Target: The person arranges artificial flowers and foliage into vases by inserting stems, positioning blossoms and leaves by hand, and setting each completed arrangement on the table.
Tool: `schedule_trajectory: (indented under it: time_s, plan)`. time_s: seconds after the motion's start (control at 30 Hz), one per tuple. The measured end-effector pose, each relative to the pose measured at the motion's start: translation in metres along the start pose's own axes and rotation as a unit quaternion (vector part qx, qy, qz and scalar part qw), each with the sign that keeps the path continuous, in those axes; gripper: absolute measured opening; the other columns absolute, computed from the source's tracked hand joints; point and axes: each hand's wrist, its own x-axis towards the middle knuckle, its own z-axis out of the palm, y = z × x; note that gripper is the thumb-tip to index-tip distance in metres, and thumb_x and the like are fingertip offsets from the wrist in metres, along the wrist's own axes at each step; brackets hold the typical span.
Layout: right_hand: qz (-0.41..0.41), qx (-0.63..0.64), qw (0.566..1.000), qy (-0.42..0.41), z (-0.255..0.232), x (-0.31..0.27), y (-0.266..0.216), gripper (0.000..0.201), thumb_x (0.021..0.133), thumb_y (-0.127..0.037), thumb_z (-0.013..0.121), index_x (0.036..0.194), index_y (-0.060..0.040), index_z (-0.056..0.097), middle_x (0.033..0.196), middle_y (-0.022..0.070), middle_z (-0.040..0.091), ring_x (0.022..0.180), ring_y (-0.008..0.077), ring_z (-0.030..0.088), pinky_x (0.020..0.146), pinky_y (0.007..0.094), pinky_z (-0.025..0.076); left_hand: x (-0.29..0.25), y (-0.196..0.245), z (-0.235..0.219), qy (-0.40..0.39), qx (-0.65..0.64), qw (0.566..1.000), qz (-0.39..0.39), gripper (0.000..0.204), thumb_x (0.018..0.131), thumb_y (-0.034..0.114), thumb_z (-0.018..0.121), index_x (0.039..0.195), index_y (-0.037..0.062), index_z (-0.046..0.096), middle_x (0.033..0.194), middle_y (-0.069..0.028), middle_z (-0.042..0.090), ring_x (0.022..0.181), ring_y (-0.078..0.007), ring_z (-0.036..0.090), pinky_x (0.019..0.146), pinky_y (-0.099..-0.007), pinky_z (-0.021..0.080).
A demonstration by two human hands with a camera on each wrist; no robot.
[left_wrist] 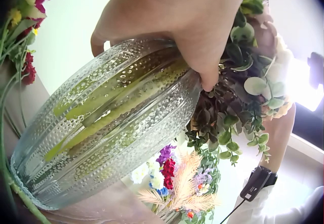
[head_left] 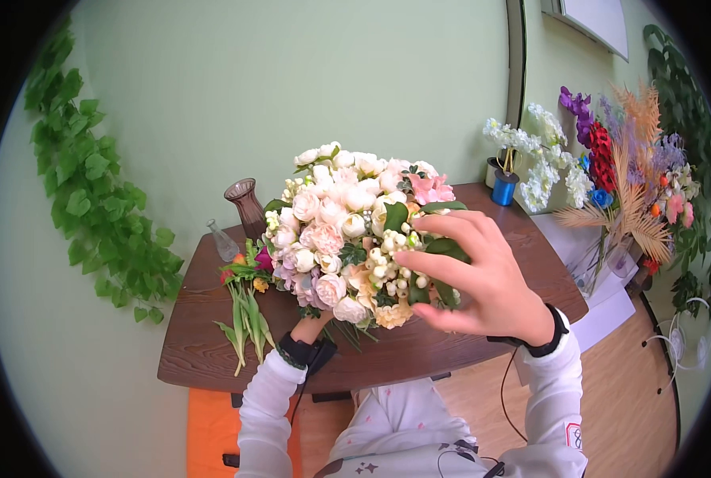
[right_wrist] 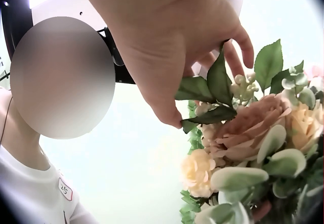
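A full bouquet of white, cream and pale pink artificial flowers (head_left: 331, 231) stands in a ribbed clear glass vase (left_wrist: 116, 117), with green stems showing through the glass. My left hand (left_wrist: 172, 16) grips the vase near its mouth; in the head view the blooms hide most of that hand. On the bouquet's right side, my right hand (head_left: 487, 279) reaches round green leaves (head_left: 447, 251) and white berries (head_left: 387, 271) with its fingers spread. The right wrist view shows its thumb tip touching the end of a leaf (right_wrist: 210, 116).
Loose flowers with green stems (head_left: 248, 319) lie at the table's left, near a purple glass vase (head_left: 246, 203) and a small clear vase (head_left: 223, 240). At right are a blue ribbon spool (head_left: 504, 187), white blossoms (head_left: 542, 151) and mixed flowers (head_left: 622, 175). The brown table (head_left: 204, 350) has a curved front edge.
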Motion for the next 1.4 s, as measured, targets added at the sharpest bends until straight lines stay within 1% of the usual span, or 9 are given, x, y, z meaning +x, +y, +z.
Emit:
schedule_trajectory:
  time_s: [0.23,0.5,0.63,0.67,0.77,1.0,1.03,1.13,1.4]
  plan:
    - [0.029,-0.039,0.999,0.009,0.005,0.005,0.008,0.039,0.069,-0.021,0.067,0.105,-0.0079,0.057,0.094,0.0092,0.056,0.082,0.0253,0.054,0.071,0.0333,0.045,0.024,0.007,-0.005,0.004,0.025,1.0,0.003,0.03,0.081,0.015,0.053,0.106,-0.0006,0.051,0.105,-0.0151,0.055,0.102,-0.024,0.052,0.087,-0.0323,0.04]
    - [0.159,0.172,0.967,0.101,0.0,-0.028,0.034,0.054,0.079,-0.027,0.054,0.125,-0.0011,0.042,0.122,0.0142,0.046,0.113,0.0252,0.043,0.095,0.0345,0.032,-0.021,-0.007,0.009,0.008,0.045,0.999,0.017,0.03,0.081,0.016,0.053,0.106,-0.0007,0.051,0.104,-0.0153,0.056,0.102,-0.0241,0.052,0.087,-0.0323,0.04]
    - [0.273,0.279,0.897,0.206,0.014,-0.052,0.05,0.047,0.086,-0.032,0.043,0.121,-0.0018,0.045,0.117,0.0111,0.05,0.106,0.0198,0.048,0.09,0.0308,0.034,-0.028,-0.011,0.011,0.019,0.053,0.998,0.02,0.03,0.081,0.016,0.053,0.106,-0.0008,0.052,0.104,-0.0155,0.056,0.102,-0.0242,0.052,0.087,-0.0323,0.04]
    - [0.328,0.317,0.858,0.235,0.016,-0.055,0.054,0.044,0.088,-0.032,0.039,0.119,-0.0022,0.047,0.114,0.0094,0.053,0.103,0.0176,0.05,0.088,0.0294,0.035,0.038,0.019,0.009,0.021,0.055,0.998,0.02,0.03,0.081,0.016,0.053,0.106,-0.0008,0.052,0.104,-0.0155,0.056,0.101,-0.0243,0.052,0.087,-0.0323,0.04]
    - [0.393,0.311,0.837,0.218,0.018,-0.058,0.058,0.034,0.089,-0.024,0.039,0.112,-0.0019,0.052,0.106,0.0057,0.057,0.094,0.0123,0.052,0.083,0.0261,0.037,0.033,0.016,0.009,0.027,0.063,0.997,0.02,0.03,0.082,0.017,0.053,0.106,-0.0008,0.052,0.104,-0.0156,0.056,0.101,-0.0243,0.052,0.087,-0.0323,0.04]
    - [0.377,0.347,0.842,0.171,0.05,-0.068,0.085,0.024,0.082,-0.002,0.049,0.105,0.0016,0.056,0.098,0.0032,0.058,0.091,0.0095,0.052,0.079,0.0233,0.041,-0.03,-0.013,0.014,0.04,0.082,0.996,0.015,0.03,0.082,0.017,0.053,0.105,-0.0009,0.052,0.104,-0.0158,0.056,0.101,-0.0245,0.052,0.087,-0.0323,0.04]
    - [0.377,0.347,0.842,0.17,0.052,-0.066,0.085,0.024,0.082,-0.002,0.049,0.105,0.0016,0.056,0.098,0.0032,0.058,0.091,0.0095,0.052,0.079,0.0233,0.041,0.025,0.012,0.012,0.041,0.085,0.995,0.015,0.03,0.082,0.017,0.053,0.105,-0.001,0.052,0.103,-0.0158,0.056,0.101,-0.0245,0.052,0.087,-0.0323,0.04]
    - [0.324,0.34,0.87,0.154,0.058,-0.062,0.09,0.027,0.082,-0.002,0.049,0.108,0.004,0.053,0.102,0.0057,0.056,0.092,0.0114,0.053,0.079,0.0243,0.042,-0.009,-0.002,0.017,0.043,0.095,0.994,0.015,0.03,0.082,0.018,0.053,0.105,-0.001,0.052,0.103,-0.0159,0.056,0.101,-0.0246,0.052,0.086,-0.0323,0.04]
    - [0.31,0.321,0.881,0.154,0.066,-0.054,0.095,0.027,0.082,-0.003,0.049,0.107,0.0064,0.052,0.104,0.0076,0.054,0.09,0.0136,0.052,0.081,0.0251,0.041,0.046,0.013,-0.004,0.045,0.124,0.991,0.019,0.03,0.082,0.018,0.053,0.105,-0.0011,0.052,0.103,-0.0161,0.057,0.101,-0.0248,0.053,0.086,-0.0323,0.041]
